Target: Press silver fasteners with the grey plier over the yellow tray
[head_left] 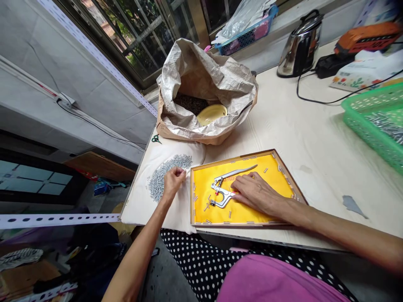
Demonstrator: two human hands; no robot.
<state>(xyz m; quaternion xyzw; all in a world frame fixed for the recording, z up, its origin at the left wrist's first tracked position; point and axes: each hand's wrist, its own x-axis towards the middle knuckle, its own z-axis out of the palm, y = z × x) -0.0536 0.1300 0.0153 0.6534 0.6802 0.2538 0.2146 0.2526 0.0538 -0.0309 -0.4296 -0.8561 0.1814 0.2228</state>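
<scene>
My left hand (174, 181) is at the right edge of a pile of small silvery metal pins (162, 178) on a white cloth. Its fingertips are pinched together, and whatever they hold is too small to make out. My right hand (256, 193) lies curled around the lower handle of silver hand pliers (224, 195) with a spring between the handles. The pliers rest in a shallow tray (248, 158) with a yellow lining, jaws pointing left. Several small metal pieces (207, 205) lie loose by the jaws and along the tray's edges.
A large woven sack (208, 134) with dark small pieces and a yellow scoop (212, 114) stands behind the tray. Green scissors (156, 139) lie left of it. At right are a green basket (362, 130), a kettle (299, 46) and a cable (317, 102). A grey scrap (353, 205) lies nearer.
</scene>
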